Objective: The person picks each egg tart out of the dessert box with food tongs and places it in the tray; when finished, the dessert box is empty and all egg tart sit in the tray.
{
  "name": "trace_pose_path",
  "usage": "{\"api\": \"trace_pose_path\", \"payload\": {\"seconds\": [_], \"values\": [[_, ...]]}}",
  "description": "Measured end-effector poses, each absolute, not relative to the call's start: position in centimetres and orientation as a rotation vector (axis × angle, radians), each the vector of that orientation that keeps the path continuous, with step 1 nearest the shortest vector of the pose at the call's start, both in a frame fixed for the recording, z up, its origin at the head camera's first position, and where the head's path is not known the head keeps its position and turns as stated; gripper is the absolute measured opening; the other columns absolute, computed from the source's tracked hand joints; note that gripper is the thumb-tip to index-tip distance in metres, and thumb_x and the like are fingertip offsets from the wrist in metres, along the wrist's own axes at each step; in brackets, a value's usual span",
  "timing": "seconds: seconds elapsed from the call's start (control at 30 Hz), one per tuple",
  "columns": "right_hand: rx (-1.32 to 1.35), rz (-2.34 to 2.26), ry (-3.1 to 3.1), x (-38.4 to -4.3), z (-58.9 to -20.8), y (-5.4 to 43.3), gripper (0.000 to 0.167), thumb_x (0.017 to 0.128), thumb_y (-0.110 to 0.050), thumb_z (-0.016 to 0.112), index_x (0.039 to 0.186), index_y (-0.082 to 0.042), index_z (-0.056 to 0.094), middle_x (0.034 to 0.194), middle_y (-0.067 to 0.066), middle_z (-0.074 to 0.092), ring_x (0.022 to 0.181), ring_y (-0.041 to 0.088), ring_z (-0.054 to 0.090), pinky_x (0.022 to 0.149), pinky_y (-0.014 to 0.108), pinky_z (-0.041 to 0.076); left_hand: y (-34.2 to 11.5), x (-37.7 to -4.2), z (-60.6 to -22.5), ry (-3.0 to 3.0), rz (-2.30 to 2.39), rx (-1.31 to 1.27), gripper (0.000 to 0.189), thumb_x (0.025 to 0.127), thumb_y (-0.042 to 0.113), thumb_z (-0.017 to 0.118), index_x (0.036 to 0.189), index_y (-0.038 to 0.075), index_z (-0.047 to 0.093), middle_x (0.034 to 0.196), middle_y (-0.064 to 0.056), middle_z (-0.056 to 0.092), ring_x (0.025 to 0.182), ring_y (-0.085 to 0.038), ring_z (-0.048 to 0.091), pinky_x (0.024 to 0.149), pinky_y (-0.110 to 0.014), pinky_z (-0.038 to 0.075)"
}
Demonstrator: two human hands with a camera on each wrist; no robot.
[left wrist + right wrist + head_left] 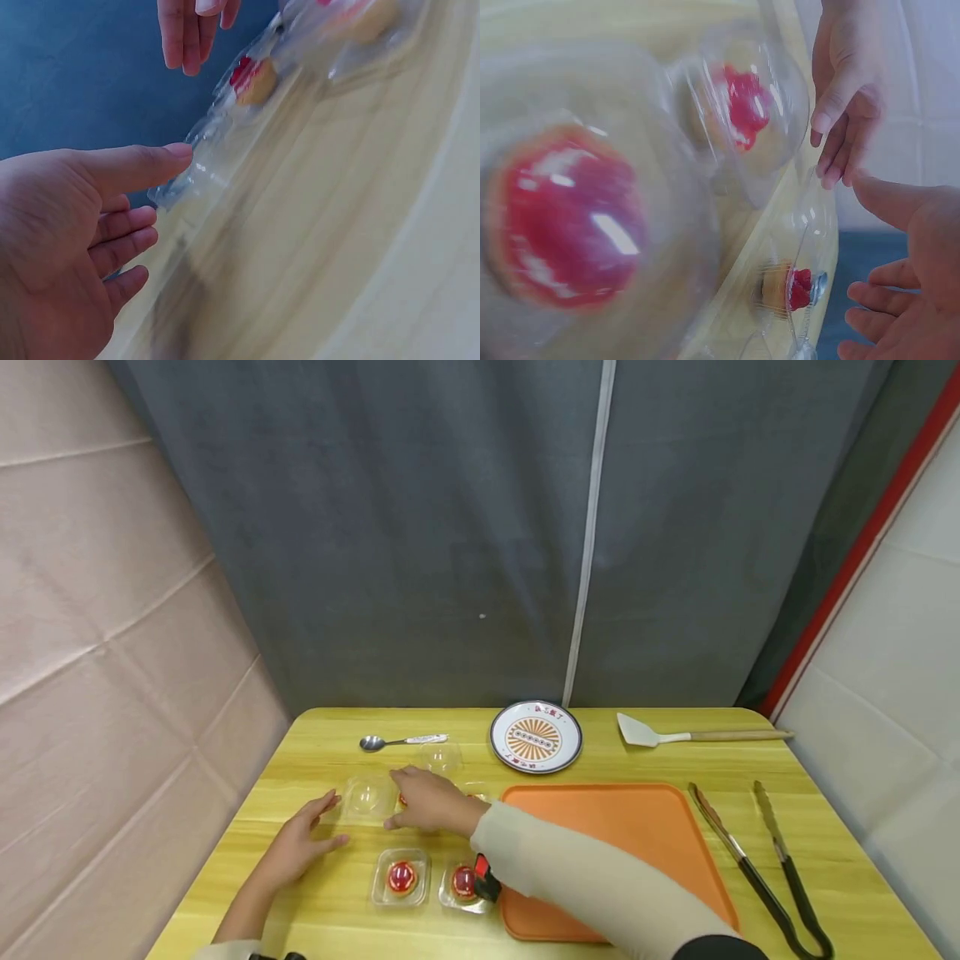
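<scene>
My left hand [321, 827] lies open on the yellow table [300, 752], its fingers relaxed, just left of an opened clear plastic box [367, 797]. In the left wrist view, the left hand [157, 187] has its thumb by that box's edge [199, 165]. My right hand [408, 797] reaches across and hovers open over a boxed red-topped tart [251, 75]; in the right wrist view the hand [870, 247] holds nothing. Two more boxed tarts [401, 877] [463, 883] sit near the front edge.
An orange tray [622, 852] lies right of the tarts, with black tongs [765, 860] beyond it. At the back are a spoon [401, 742], a patterned plate [536, 737] and a spatula [697, 735]. A loose clear dome lid [441, 756] sits by the spoon.
</scene>
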State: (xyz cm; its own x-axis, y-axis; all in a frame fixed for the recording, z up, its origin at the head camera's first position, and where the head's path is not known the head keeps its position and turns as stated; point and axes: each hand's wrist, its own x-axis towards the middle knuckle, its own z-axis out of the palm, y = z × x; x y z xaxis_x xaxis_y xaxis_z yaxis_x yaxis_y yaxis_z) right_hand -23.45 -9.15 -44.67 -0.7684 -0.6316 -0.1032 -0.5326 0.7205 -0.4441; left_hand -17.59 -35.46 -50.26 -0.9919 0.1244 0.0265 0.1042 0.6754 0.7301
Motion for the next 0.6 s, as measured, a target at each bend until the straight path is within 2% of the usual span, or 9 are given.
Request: {"api": "trace_pose_path", "payload": {"seconds": [0.33,0.43,0.6], "values": [[-1.131,-0.653,2.610,-19.7,-45.4,-5.2,0.086,0.092,-0.050,0.075,0.160,-0.014,0.038,0.163,0.006,0.041,0.147,0.022,0.043,0.119,0.036,0.041,-31.7,-13.4,-49.5,2.882,1.262,0.219,0.076,0.092,0.022,0.079,0.153,-0.004,0.043,0.152,-0.020,0.051,0.140,-0.043,0.046,0.114,-0.057,0.039],[-1.192,-0.638,2.602,-18.6,-45.7,-4.1,0.085,0.093,-0.050,0.074,0.161,-0.014,0.037,0.163,0.007,0.041,0.146,0.022,0.045,0.118,0.038,0.043,-30.2,-12.5,-49.5,2.807,1.313,0.225,0.076,0.091,0.027,0.080,0.153,0.001,0.045,0.154,-0.017,0.050,0.142,-0.041,0.045,0.115,-0.055,0.038],[-1.257,-0.630,2.598,-17.2,-46.6,-2.9,0.085,0.092,-0.055,0.071,0.160,-0.016,0.038,0.162,0.007,0.043,0.145,0.023,0.046,0.116,0.041,0.045,-28.4,-11.6,-49.8,2.673,1.369,0.279,0.083,0.089,0.031,0.082,0.156,0.005,0.042,0.159,-0.018,0.044,0.147,-0.044,0.037,0.117,-0.056,0.035]]}}
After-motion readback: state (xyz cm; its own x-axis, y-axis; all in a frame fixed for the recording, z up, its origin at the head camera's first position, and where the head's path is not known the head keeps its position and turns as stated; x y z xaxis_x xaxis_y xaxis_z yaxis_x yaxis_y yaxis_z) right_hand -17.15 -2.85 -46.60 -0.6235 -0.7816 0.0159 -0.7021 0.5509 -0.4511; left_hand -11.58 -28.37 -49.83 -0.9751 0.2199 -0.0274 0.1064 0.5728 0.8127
